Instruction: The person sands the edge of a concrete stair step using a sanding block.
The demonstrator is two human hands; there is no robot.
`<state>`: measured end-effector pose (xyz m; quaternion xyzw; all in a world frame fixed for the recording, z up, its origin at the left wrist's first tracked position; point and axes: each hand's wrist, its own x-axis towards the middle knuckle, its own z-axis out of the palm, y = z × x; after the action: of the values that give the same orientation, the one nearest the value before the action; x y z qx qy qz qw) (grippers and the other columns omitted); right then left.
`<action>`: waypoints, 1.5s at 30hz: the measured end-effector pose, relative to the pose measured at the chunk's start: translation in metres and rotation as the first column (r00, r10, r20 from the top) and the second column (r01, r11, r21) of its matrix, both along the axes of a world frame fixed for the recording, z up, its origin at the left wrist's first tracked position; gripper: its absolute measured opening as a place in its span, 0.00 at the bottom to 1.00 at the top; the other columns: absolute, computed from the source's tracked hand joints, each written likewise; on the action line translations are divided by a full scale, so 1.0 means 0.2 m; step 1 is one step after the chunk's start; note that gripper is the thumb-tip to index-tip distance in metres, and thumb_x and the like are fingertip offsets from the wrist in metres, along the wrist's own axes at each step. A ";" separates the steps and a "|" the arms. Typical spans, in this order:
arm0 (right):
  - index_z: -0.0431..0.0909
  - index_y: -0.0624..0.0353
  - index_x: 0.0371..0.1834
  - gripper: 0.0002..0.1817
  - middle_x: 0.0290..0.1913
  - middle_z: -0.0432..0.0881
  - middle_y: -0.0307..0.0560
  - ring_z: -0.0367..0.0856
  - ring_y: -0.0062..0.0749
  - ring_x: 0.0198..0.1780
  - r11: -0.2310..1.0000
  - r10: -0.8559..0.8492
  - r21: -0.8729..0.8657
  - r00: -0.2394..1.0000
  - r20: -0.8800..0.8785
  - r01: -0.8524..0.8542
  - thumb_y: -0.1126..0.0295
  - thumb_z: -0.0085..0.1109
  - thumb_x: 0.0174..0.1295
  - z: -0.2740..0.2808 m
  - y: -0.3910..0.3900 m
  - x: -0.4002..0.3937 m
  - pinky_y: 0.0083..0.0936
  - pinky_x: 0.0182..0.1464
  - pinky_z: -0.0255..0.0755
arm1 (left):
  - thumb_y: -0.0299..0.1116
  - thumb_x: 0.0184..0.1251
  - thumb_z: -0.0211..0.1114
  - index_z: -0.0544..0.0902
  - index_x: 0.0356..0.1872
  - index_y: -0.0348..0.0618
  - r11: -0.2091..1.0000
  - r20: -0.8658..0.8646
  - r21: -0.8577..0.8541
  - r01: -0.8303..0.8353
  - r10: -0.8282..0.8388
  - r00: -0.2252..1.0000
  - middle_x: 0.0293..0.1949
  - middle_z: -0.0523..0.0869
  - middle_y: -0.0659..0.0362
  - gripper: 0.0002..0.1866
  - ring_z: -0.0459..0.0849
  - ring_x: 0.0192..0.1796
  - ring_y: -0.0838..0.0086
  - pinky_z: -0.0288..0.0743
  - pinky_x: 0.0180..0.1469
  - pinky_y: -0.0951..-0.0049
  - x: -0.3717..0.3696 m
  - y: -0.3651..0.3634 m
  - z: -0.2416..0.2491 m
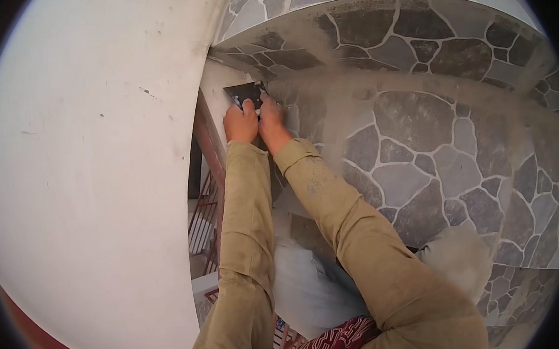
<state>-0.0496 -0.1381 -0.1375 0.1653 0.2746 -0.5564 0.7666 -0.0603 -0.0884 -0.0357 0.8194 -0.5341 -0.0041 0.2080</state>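
Note:
Both hands are together at the foot of the white wall, beside the lower edge of a stone-patterned step. They grip a dark, wide-bladed scraper, its blade pointing away from me and flat to a pale strip of surface. My left hand is closed at the tool's near side, thumb lying toward the blade. My right hand is closed on its right side, fingers around the handle end. Light specks show on the blade. The handle is mostly hidden by my hands.
A white wall fills the left. Stone-patterned flooring with pale joints lies to the right, under a curved step riser. Dusty streaks run along their meeting line. Red-brown railing bars show below, left of my sleeves.

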 end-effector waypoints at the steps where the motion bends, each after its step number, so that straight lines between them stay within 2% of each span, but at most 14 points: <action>1: 0.77 0.74 0.48 0.19 0.46 0.84 0.56 0.83 0.39 0.41 0.998 0.066 0.011 0.998 0.010 -0.066 0.67 0.63 0.60 0.02 -0.02 -0.05 0.36 0.42 0.76 | 0.45 0.62 0.55 0.85 0.37 0.32 0.999 0.021 -0.002 -0.037 0.037 0.999 0.38 0.85 0.36 0.22 0.83 0.47 0.40 0.74 0.53 0.50 -0.02 -0.02 0.00; 5: 0.76 0.79 0.48 0.22 0.46 0.84 0.60 0.83 0.39 0.42 0.999 -0.045 -0.036 0.977 -0.210 0.038 0.66 0.62 0.61 0.11 -0.01 -0.10 0.37 0.43 0.75 | 0.44 0.63 0.55 0.85 0.37 0.32 0.997 0.006 -0.065 -0.038 0.038 0.999 0.38 0.85 0.36 0.22 0.83 0.47 0.40 0.75 0.52 0.51 -0.05 -0.03 0.02; 7: 0.77 0.79 0.48 0.22 0.47 0.84 0.62 0.84 0.41 0.43 0.988 0.149 0.022 0.901 -0.408 -0.154 0.66 0.61 0.61 0.12 -0.02 -0.13 0.37 0.44 0.76 | 0.44 0.62 0.55 0.85 0.37 0.33 0.995 -0.040 -0.090 -0.035 0.031 0.999 0.38 0.85 0.36 0.22 0.83 0.47 0.41 0.75 0.53 0.50 -0.04 -0.05 0.02; 11: 0.77 0.80 0.49 0.22 0.48 0.84 0.65 0.85 0.43 0.46 0.998 0.056 0.045 0.981 -0.188 -0.048 0.66 0.59 0.61 0.06 -0.02 -0.06 0.39 0.45 0.76 | 0.44 0.62 0.55 0.85 0.37 0.32 0.999 -0.014 -0.035 -0.025 0.024 1.000 0.38 0.85 0.35 0.22 0.83 0.47 0.40 0.74 0.53 0.50 -0.05 -0.03 0.01; 14: 0.77 0.80 0.49 0.23 0.50 0.82 0.69 0.84 0.46 0.50 0.998 -0.005 0.063 0.964 -0.264 0.023 0.66 0.58 0.60 0.04 -0.05 -0.04 0.41 0.47 0.75 | 0.45 0.62 0.55 0.85 0.36 0.30 0.997 0.077 0.009 -0.079 0.078 0.994 0.37 0.85 0.34 0.23 0.83 0.47 0.39 0.74 0.54 0.50 -0.04 -0.06 0.02; 17: 0.75 0.81 0.50 0.25 0.52 0.81 0.69 0.84 0.47 0.51 0.948 0.283 0.017 0.817 -0.502 -0.317 0.66 0.59 0.59 0.02 -0.02 -0.09 0.42 0.47 0.75 | 0.45 0.62 0.55 0.84 0.35 0.28 0.997 0.071 -0.023 -0.080 0.081 0.994 0.38 0.84 0.32 0.24 0.82 0.47 0.38 0.74 0.54 0.49 -0.03 -0.05 0.00; 19: 0.76 0.82 0.48 0.24 0.51 0.82 0.71 0.84 0.50 0.50 0.985 0.163 0.011 0.929 -0.333 -0.170 0.66 0.57 0.59 0.09 0.01 -0.16 0.42 0.47 0.75 | 0.45 0.62 0.54 0.84 0.35 0.27 0.997 0.050 0.020 -0.068 0.067 0.996 0.39 0.84 0.32 0.25 0.82 0.48 0.37 0.73 0.55 0.49 -0.10 -0.04 0.05; 23: 0.75 0.84 0.45 0.24 0.49 0.81 0.74 0.84 0.53 0.48 0.982 0.122 0.175 0.938 -0.323 -0.068 0.65 0.56 0.59 0.04 -0.04 -0.04 0.42 0.47 0.74 | 0.45 0.62 0.54 0.84 0.36 0.27 0.993 0.078 0.056 -0.101 0.096 0.992 0.40 0.83 0.31 0.25 0.81 0.49 0.37 0.73 0.56 0.49 -0.06 -0.07 0.04; 25: 0.74 0.85 0.45 0.25 0.49 0.81 0.77 0.84 0.56 0.48 0.930 0.210 -0.110 0.755 -0.621 -0.350 0.65 0.55 0.59 0.00 -0.03 -0.11 0.41 0.47 0.75 | 0.45 0.62 0.54 0.84 0.36 0.26 0.994 0.054 0.023 -0.105 0.104 0.993 0.40 0.83 0.30 0.25 0.81 0.49 0.36 0.73 0.56 0.49 -0.06 -0.09 0.02; 28: 0.75 0.86 0.44 0.25 0.48 0.80 0.78 0.84 0.57 0.49 0.987 0.162 0.077 0.881 -0.444 -0.143 0.64 0.54 0.60 0.02 -0.03 -0.06 0.41 0.48 0.75 | 0.45 0.61 0.54 0.84 0.37 0.26 0.995 0.077 0.060 -0.081 0.076 0.994 0.40 0.83 0.30 0.25 0.81 0.49 0.36 0.73 0.56 0.49 -0.06 -0.08 0.02; 32: 0.76 0.86 0.43 0.25 0.48 0.80 0.79 0.84 0.57 0.50 0.986 0.153 0.133 0.859 -0.489 -0.100 0.64 0.54 0.60 0.00 -0.04 0.01 0.41 0.49 0.75 | 0.46 0.62 0.54 0.84 0.37 0.27 0.995 0.056 0.021 -0.098 0.097 0.994 0.40 0.83 0.31 0.25 0.81 0.49 0.37 0.73 0.56 0.49 -0.03 -0.07 0.01; 41: 0.78 0.82 0.44 0.25 0.48 0.82 0.75 0.83 0.62 0.51 0.990 0.135 0.100 0.870 -0.474 -0.099 0.61 0.55 0.62 0.09 -0.03 -0.11 0.44 0.50 0.75 | 0.45 0.64 0.55 0.84 0.35 0.26 0.997 0.021 -0.043 -0.062 0.063 0.998 0.37 0.84 0.32 0.25 0.83 0.46 0.38 0.73 0.53 0.48 0.06 -0.09 -0.08; 43: 0.79 0.81 0.42 0.24 0.46 0.83 0.75 0.84 0.61 0.50 0.951 0.086 -0.187 0.792 -0.604 -0.246 0.61 0.55 0.62 0.03 -0.01 -0.14 0.43 0.49 0.75 | 0.46 0.63 0.55 0.84 0.36 0.25 0.993 0.087 -0.043 -0.110 0.114 0.990 0.38 0.84 0.31 0.25 0.83 0.48 0.38 0.73 0.54 0.49 -0.07 -0.04 0.00; 45: 0.80 0.81 0.40 0.24 0.45 0.83 0.75 0.84 0.61 0.50 0.977 0.081 -0.108 0.790 -0.607 -0.182 0.61 0.55 0.61 0.04 -0.07 -0.06 0.43 0.48 0.75 | 0.46 0.63 0.55 0.84 0.36 0.25 0.990 0.028 -0.079 -0.114 0.116 0.993 0.38 0.84 0.31 0.26 0.82 0.48 0.38 0.73 0.54 0.49 -0.11 -0.03 0.02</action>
<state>-0.0620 -0.1522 -0.1295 -0.1009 0.4679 -0.5454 0.6880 -0.0831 -0.0945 -0.0317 0.8401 -0.4891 0.0419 0.2306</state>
